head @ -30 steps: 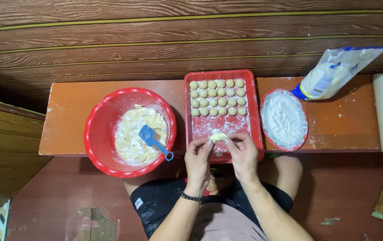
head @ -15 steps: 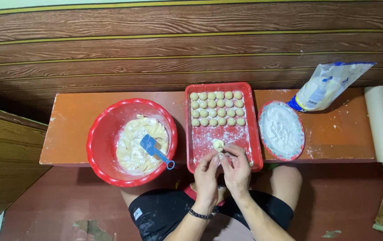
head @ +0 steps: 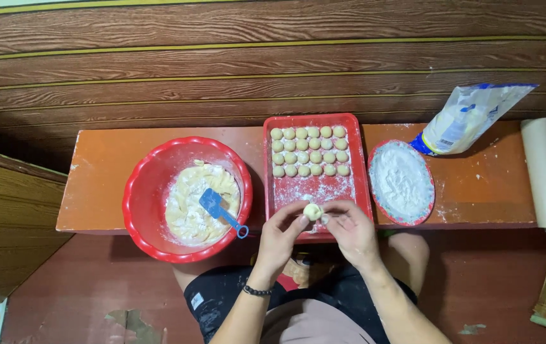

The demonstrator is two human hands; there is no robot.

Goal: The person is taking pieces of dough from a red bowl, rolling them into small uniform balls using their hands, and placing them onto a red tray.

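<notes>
Fingers (head: 299,221) of left hand (head: 280,237) and right hand (head: 351,230) are pinching a dough ball (head: 313,211) together above the floured red tray (head: 362,191) on the orange worktop (head: 104,169).

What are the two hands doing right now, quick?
Left hand: fingers closed on the small dough ball, pinching its left side.
Right hand: fingers closed on the same dough ball, from the right.

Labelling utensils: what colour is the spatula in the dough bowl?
Blue: the spatula has a blue blade and handle, lying on pale dough in the red bowl. Head view.
</notes>
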